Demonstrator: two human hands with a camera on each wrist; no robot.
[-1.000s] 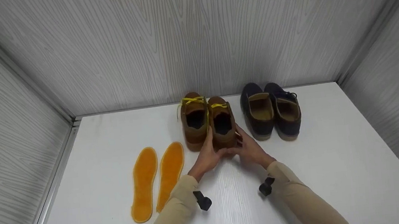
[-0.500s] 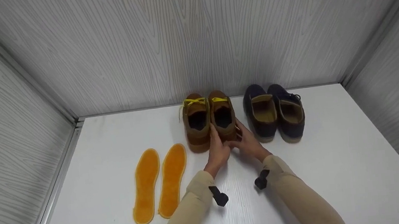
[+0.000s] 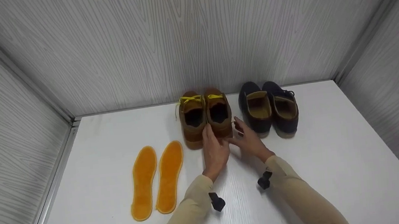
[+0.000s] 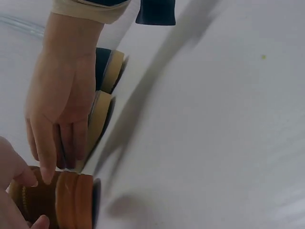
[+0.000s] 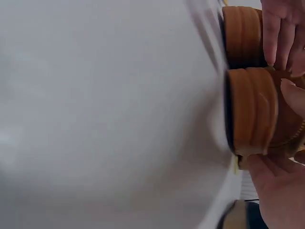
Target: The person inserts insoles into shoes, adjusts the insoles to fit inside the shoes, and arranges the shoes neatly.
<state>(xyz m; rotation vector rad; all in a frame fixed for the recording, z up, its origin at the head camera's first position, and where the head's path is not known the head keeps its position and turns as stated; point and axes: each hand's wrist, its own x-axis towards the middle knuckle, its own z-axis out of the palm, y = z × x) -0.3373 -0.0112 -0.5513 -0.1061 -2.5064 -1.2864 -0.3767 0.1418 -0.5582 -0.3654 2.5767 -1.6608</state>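
The brown shoes (image 3: 220,127) look leathery and smooth, with rounded heels and ridged soles; they stand side by side near the middle of the back edge of the counter (image 3: 335,157), toes towards a wall (image 3: 196,42) patterned in wavy grey wood grain. Thin yellow laces (image 3: 191,99) cross their fronts. The left hand (image 3: 215,152) keeps its fingers straight and close together at the gap between these shoes, thumb at the heel of the one nearer the counter's right edge. The right hand (image 3: 250,142) is spread loosely about that heel, fingers gently bent along its outer side; how firmly it touches, I cannot tell. Towards the right edge, the navy shoes (image 3: 260,122) have a matt upper, tan lining and pale sole. The insoles (image 3: 144,183), flat, orange and narrow-waisted, lie nearer the left edge. The counter is white and faintly glossy; the sleeves (image 3: 305,198) are plain beige cloth. Counted: two brown shoes, two navy shoes, two insoles, two hands, two sleeves
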